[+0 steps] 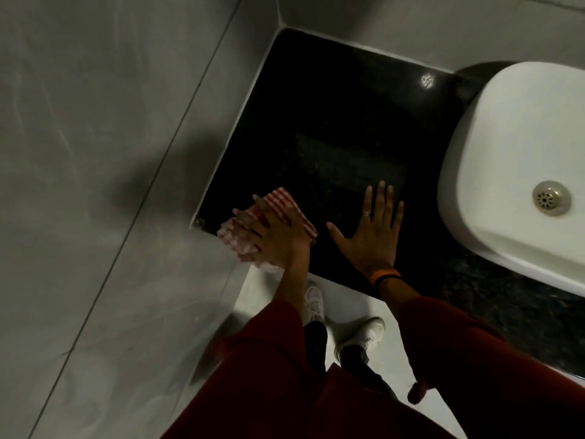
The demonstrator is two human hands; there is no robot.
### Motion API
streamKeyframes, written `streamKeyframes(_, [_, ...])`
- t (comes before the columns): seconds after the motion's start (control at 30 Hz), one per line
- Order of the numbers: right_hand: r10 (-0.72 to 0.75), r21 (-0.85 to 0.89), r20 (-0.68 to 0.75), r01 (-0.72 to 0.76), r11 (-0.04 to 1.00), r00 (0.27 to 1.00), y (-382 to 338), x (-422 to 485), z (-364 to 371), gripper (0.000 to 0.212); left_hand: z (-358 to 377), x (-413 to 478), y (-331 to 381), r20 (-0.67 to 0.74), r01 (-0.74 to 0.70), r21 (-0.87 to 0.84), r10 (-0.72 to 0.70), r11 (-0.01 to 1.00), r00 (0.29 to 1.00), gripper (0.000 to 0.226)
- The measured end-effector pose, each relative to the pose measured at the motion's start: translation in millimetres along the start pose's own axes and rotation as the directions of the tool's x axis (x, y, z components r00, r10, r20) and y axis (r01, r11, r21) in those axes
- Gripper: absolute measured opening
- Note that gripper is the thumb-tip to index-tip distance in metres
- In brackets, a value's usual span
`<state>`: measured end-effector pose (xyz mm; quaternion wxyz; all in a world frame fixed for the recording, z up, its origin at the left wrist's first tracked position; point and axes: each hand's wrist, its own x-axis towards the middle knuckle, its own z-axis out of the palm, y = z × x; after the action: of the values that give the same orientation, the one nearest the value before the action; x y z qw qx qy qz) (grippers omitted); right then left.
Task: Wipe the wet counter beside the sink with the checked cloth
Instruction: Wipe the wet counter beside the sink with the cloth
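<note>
Grey tiled left wall (95,153), crossed by one thin diagonal grout line (177,128), meets a grey rear wall (411,20) in a corner. Pale floor (269,299) below. Lighting: dim.

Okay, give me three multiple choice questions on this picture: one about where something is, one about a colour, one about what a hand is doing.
1. Where on the counter is the checked cloth?
A. by the far wall
B. at the near left corner
C. in the middle

2. What colour is the wristband?
A. orange
B. green
C. white

3. How is the right hand?
A. gripping the cloth
B. raised in a fist
C. flat on the counter, fingers spread

Answers:
1 B, the cloth lies under the left hand at that corner.
2 A, an orange band circles the right wrist.
3 C, the palm is down and holds nothing.
</note>
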<state>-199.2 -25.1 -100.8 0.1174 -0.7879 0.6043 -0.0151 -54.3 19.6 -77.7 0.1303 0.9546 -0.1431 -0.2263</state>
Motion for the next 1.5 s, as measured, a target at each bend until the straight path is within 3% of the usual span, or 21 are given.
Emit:
streamKeyframes(0.13, [0.064,0.023,0.005,-0.064,0.998,0.998,-11.8,-3.7,-5.7,0.116,-39.7,8.4,11.0,0.244,0.11,-0.269,-0.043,0.957,0.969,0.087])
streamKeyframes(0.2, [0.052,0.078,-0.05,-0.048,0.996,0.997,-34.7,-16.5,-5.9,0.113,-60.2,15.5,13.8,0.28,0.108,-0.296,-0.022,0.949,0.96,0.087])
streamKeyframes(0.27, [-0.06,0.176,-0.076,0.073,0.982,0.995,-74.0,-34.1,-1.4,0.108,-71.1,22.4,15.7,0.189,-0.015,-0.25,0.064,0.968,0.98,0.081])
streamKeyframes(0.33, [-0.19,0.225,-0.035,0.193,0.955,0.981,-119.4,-50.8,5.7,0.099,-76.2,31.4,16.1,0.028,-0.242,-0.194,0.252,0.951,0.967,0.072])
streamKeyframes(0.43, [-0.306,0.228,0.072,0.283,0.932,0.949,-156.3,-67.0,17.9,0.082,-74.6,60.4,14.1,-0.063,-0.606,-0.004,0.604,0.796,0.794,0.06])
streamKeyframes(0.5, [-0.355,0.211,0.086,0.332,0.919,0.931,-147.8,-67.2,21.5,0.074,-67.6,85.8,11.5,0.051,-0.778,0.178,0.784,0.603,0.619,0.058])
streamKeyframes(0.57, [-0.432,0.195,0.078,0.411,0.89,0.898,-123.6,-62.9,20.0,0.065,-58.3,107.2,8.6,0.197,-0.858,0.258,0.845,0.445,0.497,0.06])
streamKeyframes(0.77, [-0.735,0.156,0.26,0.724,0.672,0.626,-8.3,-27.8,-14.7,0.063,-36.3,115.1,5.2,0.273,-0.918,0.302,0.899,0.258,0.343,0.069])
streamKeyframes(0.87, [-0.725,0.187,0.373,0.719,0.67,0.579,46.6,-5.6,-45.9,0.059,-24.9,99.7,9.6,0.265,-0.918,0.321,0.909,0.232,0.322,0.069])
streamKeyframes(0.93, [-0.681,0.197,0.37,0.663,0.722,0.632,64.4,2.2,-65.0,0.051,-18.8,90.7,13.2,0.247,-0.916,0.329,0.916,0.228,0.316,0.068])
streamKeyframes(1.0, [-0.623,0.201,0.261,0.59,0.782,0.738,62.2,-2.5,-73.0,0.041,-13.8,85.3,16.0,0.241,-0.914,0.337,0.918,0.224,0.314,0.068])
streamKeyframes(1.1, [-0.3,0.231,0.094,0.272,0.934,0.949,28.9,-32.5,-58.1,0.049,-8.5,82.1,17.5,0.225,-0.905,0.34,0.912,0.256,0.343,0.068])
streamKeyframes(1.17, [-0.017,0.282,0.183,-0.036,0.959,0.983,-1.8,-51.7,-39.4,0.074,-5.6,83.9,13.6,0.209,-0.897,0.335,0.905,0.29,0.371,0.069])
streamKeyframes(1.23, [0.094,0.244,0.195,-0.141,0.96,0.976,-23.4,-57.4,-19.0,0.084,-2.4,85.6,9.7,0.194,-0.89,0.345,0.905,0.299,0.379,0.069])
streamKeyframes(1.37, [0.039,0.154,0.115,-0.057,0.986,0.993,-25.3,-31.3,-4.8,0.084,0.6,89.2,9.6,0.195,-0.889,0.347,0.904,0.299,0.381,0.07])
streamKeyframes(1.5, [-0.296,0.061,0.111,0.291,0.955,0.949,-5.9,34.3,-12.3,0.08,-0.1,91.7,10.9,0.219,-0.876,0.382,0.892,0.294,0.395,0.072])
